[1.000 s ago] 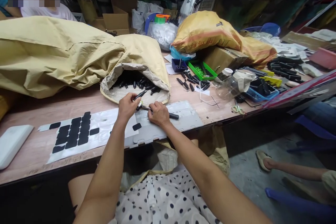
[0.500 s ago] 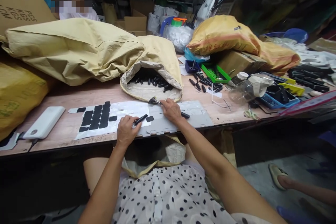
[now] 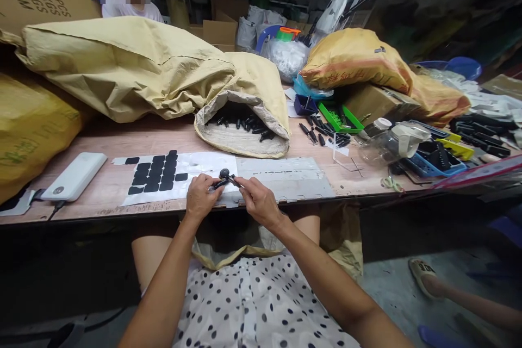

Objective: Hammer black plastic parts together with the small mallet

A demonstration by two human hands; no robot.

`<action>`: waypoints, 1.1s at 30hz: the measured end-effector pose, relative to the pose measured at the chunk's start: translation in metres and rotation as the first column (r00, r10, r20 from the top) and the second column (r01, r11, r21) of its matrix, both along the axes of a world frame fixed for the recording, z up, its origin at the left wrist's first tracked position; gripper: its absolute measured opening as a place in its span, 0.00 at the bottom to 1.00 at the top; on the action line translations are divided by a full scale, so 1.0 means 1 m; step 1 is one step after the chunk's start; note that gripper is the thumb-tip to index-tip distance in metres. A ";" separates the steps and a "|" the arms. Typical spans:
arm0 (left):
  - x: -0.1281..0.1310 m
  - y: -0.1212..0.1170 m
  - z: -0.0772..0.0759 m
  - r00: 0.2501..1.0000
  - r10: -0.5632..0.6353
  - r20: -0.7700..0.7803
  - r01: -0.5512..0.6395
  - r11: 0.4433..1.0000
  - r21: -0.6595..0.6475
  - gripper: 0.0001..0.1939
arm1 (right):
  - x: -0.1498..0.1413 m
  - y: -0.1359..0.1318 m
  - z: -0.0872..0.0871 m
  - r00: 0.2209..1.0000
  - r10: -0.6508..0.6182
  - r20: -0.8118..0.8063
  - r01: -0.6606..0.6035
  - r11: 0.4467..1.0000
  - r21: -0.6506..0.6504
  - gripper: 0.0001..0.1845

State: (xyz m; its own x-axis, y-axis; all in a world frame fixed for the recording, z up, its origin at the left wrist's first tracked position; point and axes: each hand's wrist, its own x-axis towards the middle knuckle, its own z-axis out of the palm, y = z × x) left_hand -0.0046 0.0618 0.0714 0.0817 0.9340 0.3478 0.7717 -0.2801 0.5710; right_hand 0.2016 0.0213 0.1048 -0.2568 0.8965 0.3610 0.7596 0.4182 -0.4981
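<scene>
My left hand [image 3: 199,193] is closed on a short black handle-like piece [image 3: 219,184] near the table's front edge. Pinched in my right hand [image 3: 259,200] is a slim piece with a shiny shank [image 3: 234,180]. At the meeting point of both hands sits a dark round head [image 3: 224,173], seemingly on the right hand's piece; whether it touches the handle I cannot tell. Beneath lies a grey board [image 3: 285,176]. Left of the hands, a white sheet [image 3: 199,163] carries rows of black rounded-square pads [image 3: 155,173].
Behind the hands, a paper sack [image 3: 244,148] lies with its mouth toward me, black pieces inside. A white power bank [image 3: 74,176] is at left. A green tray [image 3: 340,119], clear jug [image 3: 383,147], blue basket [image 3: 436,166] and scissors [image 3: 392,185] stand right. Another person [image 3: 130,8] is behind.
My right hand has come down and nearer my left, bringing its piece to the black handle. The view has shifted slightly. A loose black pad and another handle near my hands no longer show.
</scene>
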 end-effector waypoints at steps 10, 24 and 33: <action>0.001 0.001 0.004 0.998 0.001 0.070 0.004 0.997 -0.071 0.07 | -0.002 -0.001 0.004 0.980 -0.061 0.189 0.071 0.996 -0.047 0.24; 0.005 -0.004 0.008 0.999 0.031 -0.019 -0.032 0.999 -0.027 0.08 | 0.012 0.054 0.013 0.949 -0.184 0.255 0.189 0.982 0.004 0.23; 0.003 -0.004 0.002 0.997 0.011 -0.070 -0.010 1.000 0.018 0.07 | 0.020 0.110 -0.003 0.844 -0.307 0.440 0.341 0.940 0.003 0.20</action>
State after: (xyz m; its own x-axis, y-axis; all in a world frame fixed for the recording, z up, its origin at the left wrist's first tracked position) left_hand -0.0020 0.0575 0.0730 0.0967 0.9286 0.3583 0.8126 -0.2815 0.5104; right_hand 0.2211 0.1310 0.1019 -0.0609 0.9749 0.2140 0.9900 0.0864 -0.1119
